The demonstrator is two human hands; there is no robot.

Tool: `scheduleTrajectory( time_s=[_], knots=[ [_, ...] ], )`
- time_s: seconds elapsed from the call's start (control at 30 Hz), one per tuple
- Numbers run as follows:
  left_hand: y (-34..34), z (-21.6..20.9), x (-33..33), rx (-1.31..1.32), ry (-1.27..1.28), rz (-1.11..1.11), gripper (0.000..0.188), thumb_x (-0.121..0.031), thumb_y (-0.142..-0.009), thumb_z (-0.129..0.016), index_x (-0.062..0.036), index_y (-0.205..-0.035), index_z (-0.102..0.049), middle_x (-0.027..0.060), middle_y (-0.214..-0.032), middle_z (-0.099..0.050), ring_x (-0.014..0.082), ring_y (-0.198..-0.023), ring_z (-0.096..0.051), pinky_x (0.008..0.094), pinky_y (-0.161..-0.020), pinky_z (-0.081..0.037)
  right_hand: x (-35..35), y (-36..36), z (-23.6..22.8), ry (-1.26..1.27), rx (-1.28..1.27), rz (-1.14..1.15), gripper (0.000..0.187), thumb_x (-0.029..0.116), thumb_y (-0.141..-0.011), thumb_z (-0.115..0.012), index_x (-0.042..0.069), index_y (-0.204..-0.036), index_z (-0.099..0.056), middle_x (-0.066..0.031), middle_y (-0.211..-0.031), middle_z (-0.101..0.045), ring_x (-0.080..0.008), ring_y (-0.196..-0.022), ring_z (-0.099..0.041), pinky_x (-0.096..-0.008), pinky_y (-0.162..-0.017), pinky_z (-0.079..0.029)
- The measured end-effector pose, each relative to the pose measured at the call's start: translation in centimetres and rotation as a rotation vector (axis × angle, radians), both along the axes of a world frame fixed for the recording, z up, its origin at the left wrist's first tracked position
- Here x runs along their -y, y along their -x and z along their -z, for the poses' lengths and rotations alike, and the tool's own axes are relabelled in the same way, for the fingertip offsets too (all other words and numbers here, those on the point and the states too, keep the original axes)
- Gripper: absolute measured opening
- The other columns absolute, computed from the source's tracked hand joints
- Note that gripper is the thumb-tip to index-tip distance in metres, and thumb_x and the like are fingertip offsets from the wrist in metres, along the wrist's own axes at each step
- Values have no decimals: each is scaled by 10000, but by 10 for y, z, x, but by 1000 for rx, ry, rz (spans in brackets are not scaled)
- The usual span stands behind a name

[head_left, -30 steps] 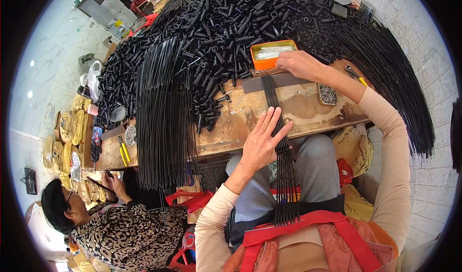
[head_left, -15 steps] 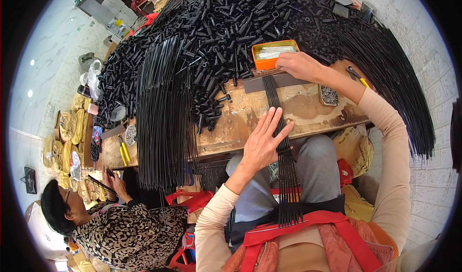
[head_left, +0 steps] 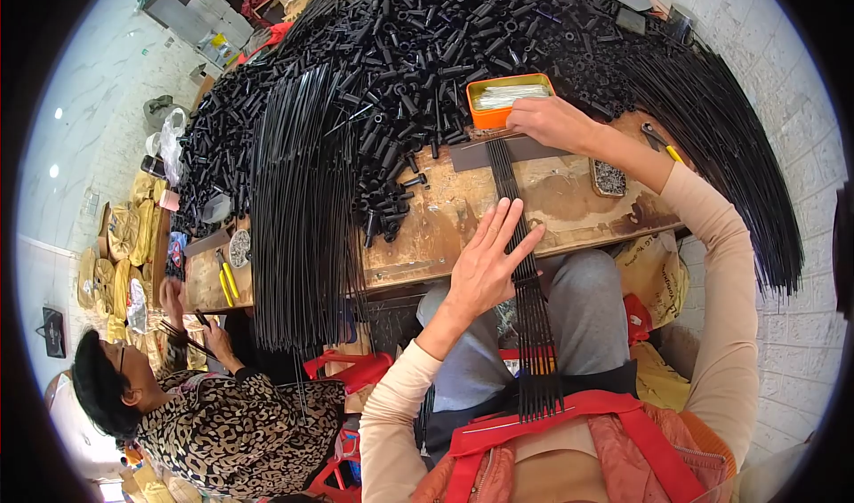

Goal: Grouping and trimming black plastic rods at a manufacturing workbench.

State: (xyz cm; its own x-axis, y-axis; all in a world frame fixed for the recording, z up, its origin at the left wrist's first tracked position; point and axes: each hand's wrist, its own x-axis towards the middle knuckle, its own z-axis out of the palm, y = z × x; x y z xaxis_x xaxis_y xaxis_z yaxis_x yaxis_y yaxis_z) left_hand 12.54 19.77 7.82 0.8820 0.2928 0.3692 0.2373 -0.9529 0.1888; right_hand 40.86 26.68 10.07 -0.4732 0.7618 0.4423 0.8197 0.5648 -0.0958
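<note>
Black and slender, with a dull sheen, the rods (head_left: 536, 343) lie side by side in a flat row, close together at their upper ends and fanned slightly apart lower down. The upper ends cross a dark flat bar (head_left: 467, 156) just on the near side of the orange tin (head_left: 487, 120); the row then runs away from the tin toward the person, over the edge of the wooden counter (head_left: 418, 245) and down to a red band (head_left: 592, 403) across the person's front.

The left grip (head_left: 485, 267) is on the near side of the tin, laid over the row — palm down, fingers straight and side by side, thumb spread away from them. The rods pass beneath its fingers and thumb. The right grip (head_left: 556, 122) is at the tin's near right corner, close to the rods' upper ends, its fingers bent in together — whether they hold anything, I cannot tell.

Thin, pale sticks (head_left: 511, 96) lie in the tin. A heap of black tubular pieces (head_left: 427, 40) spreads beyond the tin and to its left.
</note>
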Motion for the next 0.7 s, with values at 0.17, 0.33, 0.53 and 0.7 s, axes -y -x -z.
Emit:
scheduleTrajectory(
  time_s=[0.17,0.33,0.53,0.7],
  knots=[
    [0,-3,0,11,36,9,621,-208,-763,-690,-176,-1360,-523,212,-1467,-376,356,-1379,-349,450,-1133,-293,13,2,-2,12,-45,77,124,111,-863,-582,45,-954,-635,-115,-838,-626,-306,-817,-633,-390,-727,-515],
    [2,2,-1,1,-14,0,616,-219,-770,-686,-176,-1362,-520,213,-1466,-375,362,-1380,-343,451,-1135,-288,21,-7,-3,57,90,213,135,90,-840,-577,44,-947,-647,-125,-840,-630,-313,-834,-635,-396,-740,-515],
    [0,-3,2,-2,24,4,624,-191,-766,-687,-181,-1366,-514,209,-1470,-369,371,-1381,-338,458,-1137,-283,16,-8,0,27,21,145,118,75,-831,-570,33,-906,-650,-115,-836,-630,-296,-832,-618,-385,-741,-511],
    [0,-2,1,-9,7,4,642,-179,-752,-696,-182,-1367,-513,208,-1473,-366,372,-1386,-329,460,-1139,-278,16,-9,-1,-89,129,119,105,52,-783,-574,53,-854,-651,-95,-798,-626,-277,-862,-613,-370,-703,-525]
  ],
)
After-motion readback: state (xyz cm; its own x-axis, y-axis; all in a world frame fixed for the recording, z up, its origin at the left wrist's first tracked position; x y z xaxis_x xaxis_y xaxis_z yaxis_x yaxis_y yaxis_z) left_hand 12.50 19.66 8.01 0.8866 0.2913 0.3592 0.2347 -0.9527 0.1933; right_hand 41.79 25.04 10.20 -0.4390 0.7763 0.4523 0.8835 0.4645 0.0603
